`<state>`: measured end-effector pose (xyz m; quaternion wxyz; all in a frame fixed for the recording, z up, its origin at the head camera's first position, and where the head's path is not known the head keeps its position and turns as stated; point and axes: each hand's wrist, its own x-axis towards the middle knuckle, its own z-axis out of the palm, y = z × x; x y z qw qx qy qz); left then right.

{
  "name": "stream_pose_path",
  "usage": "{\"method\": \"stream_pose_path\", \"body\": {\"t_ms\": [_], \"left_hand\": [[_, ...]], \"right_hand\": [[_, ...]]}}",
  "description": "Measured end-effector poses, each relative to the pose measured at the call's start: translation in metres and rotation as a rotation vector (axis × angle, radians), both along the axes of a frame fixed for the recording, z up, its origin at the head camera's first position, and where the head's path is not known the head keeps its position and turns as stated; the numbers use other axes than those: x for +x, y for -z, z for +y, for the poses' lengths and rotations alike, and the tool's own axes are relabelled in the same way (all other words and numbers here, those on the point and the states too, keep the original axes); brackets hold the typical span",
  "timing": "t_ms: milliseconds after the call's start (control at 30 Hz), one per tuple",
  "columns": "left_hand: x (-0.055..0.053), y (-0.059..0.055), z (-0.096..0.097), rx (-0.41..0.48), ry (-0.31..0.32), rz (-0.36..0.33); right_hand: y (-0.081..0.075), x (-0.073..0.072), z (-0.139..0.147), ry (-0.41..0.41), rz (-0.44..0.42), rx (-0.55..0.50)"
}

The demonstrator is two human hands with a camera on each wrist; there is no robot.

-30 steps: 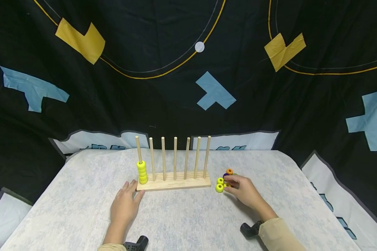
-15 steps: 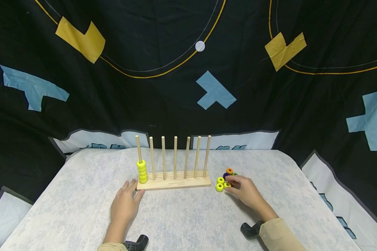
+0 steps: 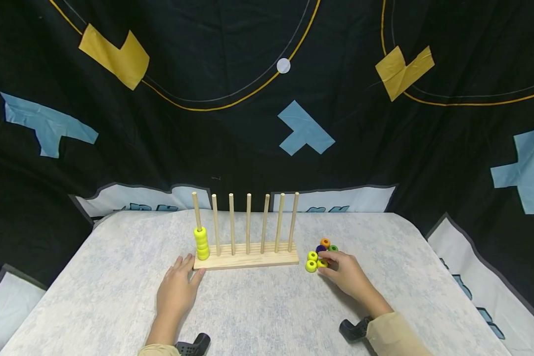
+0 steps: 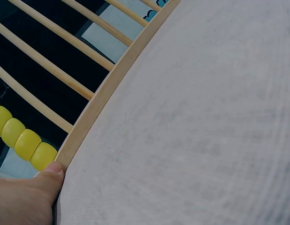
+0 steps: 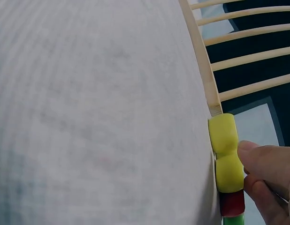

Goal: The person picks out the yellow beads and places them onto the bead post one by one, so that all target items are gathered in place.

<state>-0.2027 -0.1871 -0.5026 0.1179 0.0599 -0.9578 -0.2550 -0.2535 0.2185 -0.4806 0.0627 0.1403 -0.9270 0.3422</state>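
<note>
My left hand [image 3: 176, 291] lies flat on the table at the left end of a wooden peg board [image 3: 253, 260]. Its thumb [image 4: 50, 180] touches the front edge and its fingers lie along the end. Several yellow beads [image 3: 201, 244] are stacked on the leftmost peg. To the right of the board, my right hand [image 3: 349, 277] has thumb and index finger on either side of a yellow bead [image 3: 322, 263] on the table. Two more yellow beads [image 3: 311, 266] sit beside it. Behind are a purple bead [image 3: 320, 248], an orange bead [image 3: 325, 242] and a green bead [image 3: 333, 248].
A dark red bead [image 5: 232, 202] shows low in the right wrist view. The other upright pegs [image 3: 248, 222] carry no beads. Pale cloth covers the table [image 3: 258, 311], and a black patterned curtain [image 3: 231, 143] hangs behind it.
My right index finger has lifted slightly away from the thumb, uncovering more of the yellow and green beads. My left hand and the peg board stay where they were.
</note>
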Motion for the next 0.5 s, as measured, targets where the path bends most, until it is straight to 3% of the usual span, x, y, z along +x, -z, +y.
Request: {"method": "stream_pose_path", "body": {"t_ms": [500], "left_hand": [[0.0000, 0.0007, -0.0017, 0.005, 0.012, 0.006]], "right_hand": [[0.0002, 0.0027, 0.0049, 0.002, 0.005, -0.019]]}}
